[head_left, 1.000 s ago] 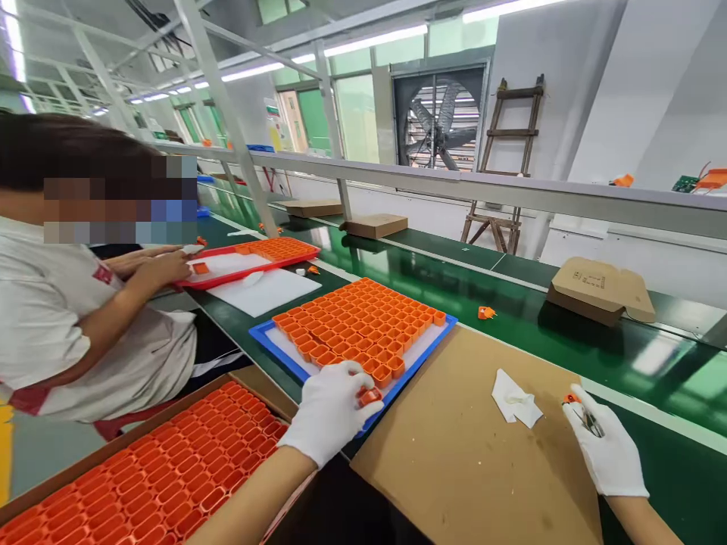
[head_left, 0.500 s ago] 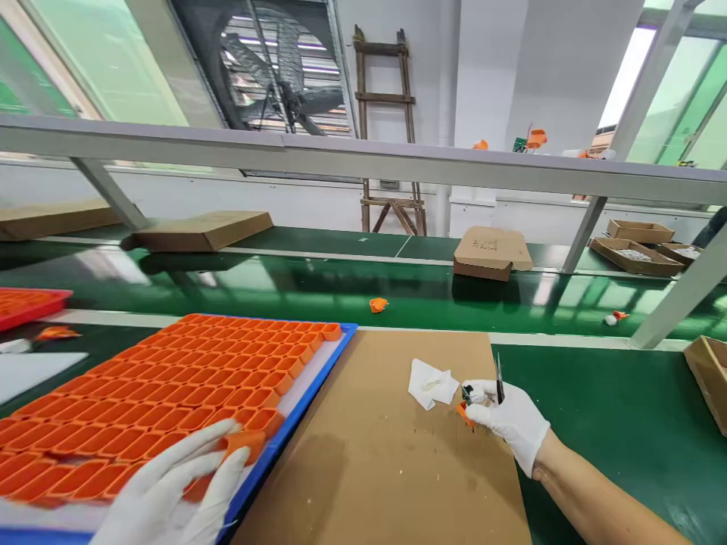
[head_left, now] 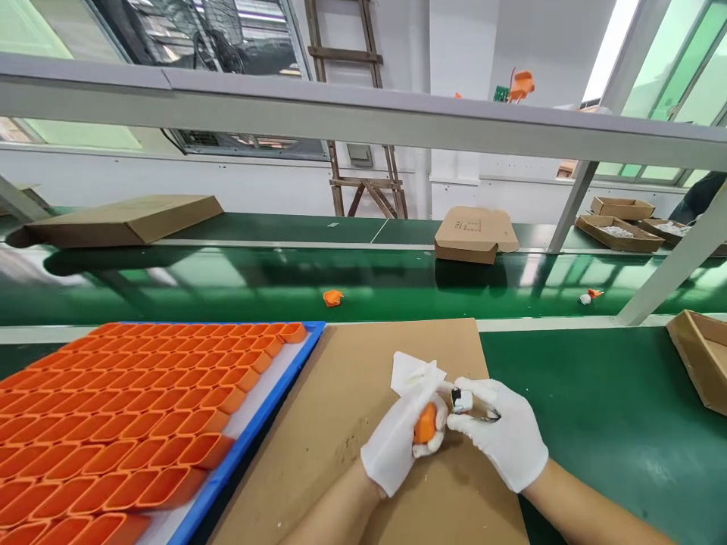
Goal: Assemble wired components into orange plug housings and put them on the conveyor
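My left hand (head_left: 400, 435), in a white glove, is closed around an orange plastic housing (head_left: 425, 424) above the cardboard sheet (head_left: 341, 446). Close against its fingertips, my gloved right hand (head_left: 505, 431) pinches a small white-and-black part (head_left: 461, 401). Tweezers (head_left: 491, 416) are also tucked in the right hand, mostly covered by the fingers. Behind the left hand lies a crumpled white paper (head_left: 407, 371). To the left, rows of orange housings (head_left: 170, 401) stand in a blue-rimmed tray (head_left: 250, 443).
Beyond the sheet runs a glossy green belt (head_left: 386, 299) carrying an orange piece (head_left: 332, 298) and a small white-orange piece (head_left: 589, 297). Cardboard boxes (head_left: 474, 231) stand behind it. A grey rail (head_left: 363, 117) crosses overhead. An open carton (head_left: 698, 363) sits at the right edge.
My left hand has left the tray with an orange housing and come right, beside my right hand. The right hand now presents a white-and-black part at its fingertips. The view has shifted right and down.
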The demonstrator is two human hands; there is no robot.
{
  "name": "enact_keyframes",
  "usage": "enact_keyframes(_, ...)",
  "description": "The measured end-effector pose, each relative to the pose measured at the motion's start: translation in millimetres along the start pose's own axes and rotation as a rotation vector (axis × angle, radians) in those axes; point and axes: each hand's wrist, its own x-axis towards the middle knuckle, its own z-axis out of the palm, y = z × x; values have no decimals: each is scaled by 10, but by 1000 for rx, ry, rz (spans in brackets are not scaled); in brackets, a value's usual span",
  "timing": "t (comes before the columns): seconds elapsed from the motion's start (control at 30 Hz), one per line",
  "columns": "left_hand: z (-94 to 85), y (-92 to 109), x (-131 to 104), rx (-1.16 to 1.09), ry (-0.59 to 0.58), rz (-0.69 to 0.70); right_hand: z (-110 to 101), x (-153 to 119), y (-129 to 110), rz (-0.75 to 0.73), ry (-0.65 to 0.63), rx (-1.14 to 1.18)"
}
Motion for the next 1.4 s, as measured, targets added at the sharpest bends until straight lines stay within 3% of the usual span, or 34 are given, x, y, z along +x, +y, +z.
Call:
enact_keyframes(0.1,52,-7,-95,26,-45,-48,66,-62,79,-90,21,-58)
enact_keyframes(0.27,49,44,-117,2,-25,-85,141,-115,-58,106,-140,-24)
enact_keyframes(0.43,-46,-34,-111,-46,-20,-213,121,-99,-163,106,-157,-49)
enact_keyframes(0.63,-25,-48,-110,210,18,-139,114,-139,0,-106,-79,-151)
enact_keyframes(0.77,36,21,-130,162,39,-149,129,-148,25,-30,-111,-106)
enact_keyframes(0.97,4,-5,-147,253,-52,-99,122,-168,59,-135,-130,-99)
enact_keyframes(1.07,-10,-8,-140,255,-24,-52,106,-158,46,-177,-143,-96)
enact_keyframes(1.2,-18,69,-156,276,-124,-40,60,-129,-52,-202,-153,-66)
enact_keyframes(1.4,-16,86,-163,336,41,-60,70,-146,-104,-67,-153,-102)
